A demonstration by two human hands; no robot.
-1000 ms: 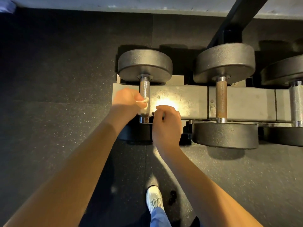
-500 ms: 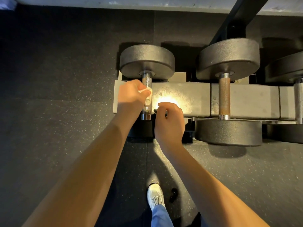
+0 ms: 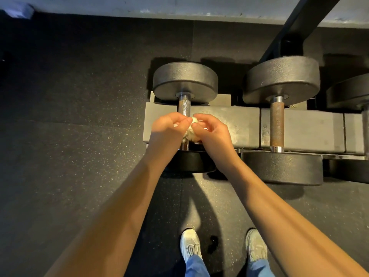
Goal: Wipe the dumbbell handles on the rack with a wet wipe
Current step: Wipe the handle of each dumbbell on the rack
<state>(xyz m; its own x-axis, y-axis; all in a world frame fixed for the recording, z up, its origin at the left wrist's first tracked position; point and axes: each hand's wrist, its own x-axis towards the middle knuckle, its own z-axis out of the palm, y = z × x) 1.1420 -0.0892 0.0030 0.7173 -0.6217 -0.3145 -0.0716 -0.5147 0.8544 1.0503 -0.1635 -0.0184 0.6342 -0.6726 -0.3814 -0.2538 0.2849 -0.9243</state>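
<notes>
Wet wipe (image 3: 190, 133), previously in the left hand (image 3: 168, 131) alone, is now pinched by the right hand (image 3: 212, 133) too.

This is a gym, the free-weights part of it; 3 iron dumbbells (image 3: 281, 78) lie side by side on a low metal rack (image 3: 303, 128); the floor (image 3: 79, 136) is black rubber matting with pale speckles; a black steel bar (image 3: 299, 23) slants up near the wall (image 3: 179, 5).
</notes>
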